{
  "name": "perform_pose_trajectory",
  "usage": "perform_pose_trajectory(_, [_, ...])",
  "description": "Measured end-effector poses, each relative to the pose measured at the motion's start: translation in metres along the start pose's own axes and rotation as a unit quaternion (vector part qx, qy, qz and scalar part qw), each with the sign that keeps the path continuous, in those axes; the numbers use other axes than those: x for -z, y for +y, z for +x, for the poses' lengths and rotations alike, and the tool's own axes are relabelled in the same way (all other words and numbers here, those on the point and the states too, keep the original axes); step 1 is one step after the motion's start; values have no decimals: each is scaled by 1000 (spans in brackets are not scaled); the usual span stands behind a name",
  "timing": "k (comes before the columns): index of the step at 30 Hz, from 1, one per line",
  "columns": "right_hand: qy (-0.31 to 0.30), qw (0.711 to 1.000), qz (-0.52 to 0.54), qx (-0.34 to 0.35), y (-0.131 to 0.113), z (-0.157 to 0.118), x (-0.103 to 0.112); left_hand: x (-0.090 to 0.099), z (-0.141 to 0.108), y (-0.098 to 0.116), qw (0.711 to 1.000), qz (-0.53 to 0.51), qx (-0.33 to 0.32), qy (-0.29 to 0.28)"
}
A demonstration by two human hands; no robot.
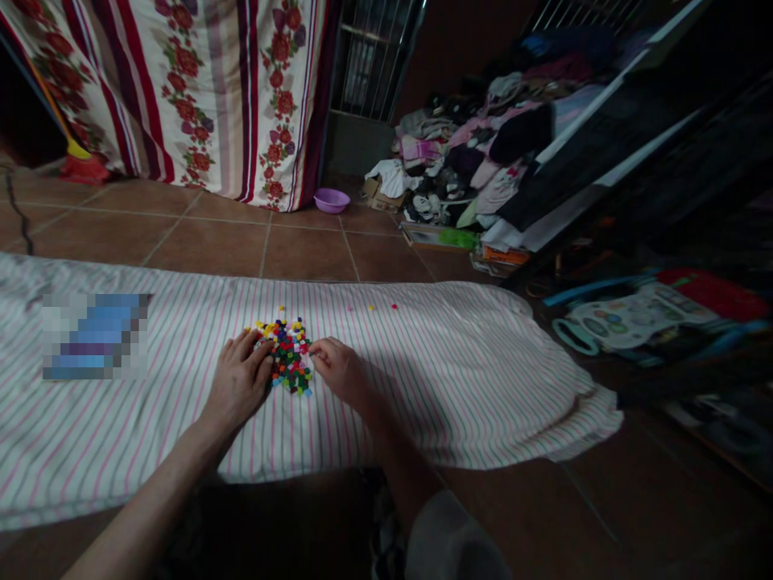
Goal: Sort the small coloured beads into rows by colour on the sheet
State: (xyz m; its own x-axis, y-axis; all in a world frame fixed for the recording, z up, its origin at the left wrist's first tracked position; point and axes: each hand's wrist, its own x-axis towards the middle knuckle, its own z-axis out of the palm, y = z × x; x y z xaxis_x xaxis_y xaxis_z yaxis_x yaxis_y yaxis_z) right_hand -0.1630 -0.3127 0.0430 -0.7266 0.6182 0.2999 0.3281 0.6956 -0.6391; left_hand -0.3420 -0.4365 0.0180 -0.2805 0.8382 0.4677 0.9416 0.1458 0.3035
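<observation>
Now one left hand (242, 372) lies loosely spread on one bead pile (292, 354), one right hand (338, 369) pinched, contents unclear.

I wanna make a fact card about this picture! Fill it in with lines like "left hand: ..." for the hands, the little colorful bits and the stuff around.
Left hand: palm down, at the left side of the pile
Right hand: fingertips together at the pile's right edge; whether they pinch a piece, I cannot tell
Pile: many small pieces, including red, green, yellow, white and blue
Apart from pile: a red piece, among others
Under it all: striped cloth
Beyond: flowered curtain, purple bowl
</observation>
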Motion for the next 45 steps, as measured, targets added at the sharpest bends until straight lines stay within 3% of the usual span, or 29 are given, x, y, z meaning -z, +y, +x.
perform_pose_trajectory(9, [105,994,-23,-36,37,-5,28,-3,-1,-2,1000,4,2,2])
perform_pose_trajectory(17, [161,982,-43,-94,61,-12,56,-5,2,2,1000,6,7,11])
perform_pose_trajectory(28, [293,922,-5,-252,133,-11,104,-9,0,2,999,19,-12,33])
perform_pose_trajectory(34, [279,914,-71,-286,162,11,124,-9,0,2,999,28,-26,35])
perform_pose_trajectory(45, [267,902,-188,-281,193,29,124,-10,-1,-1,998,27,-40,32])
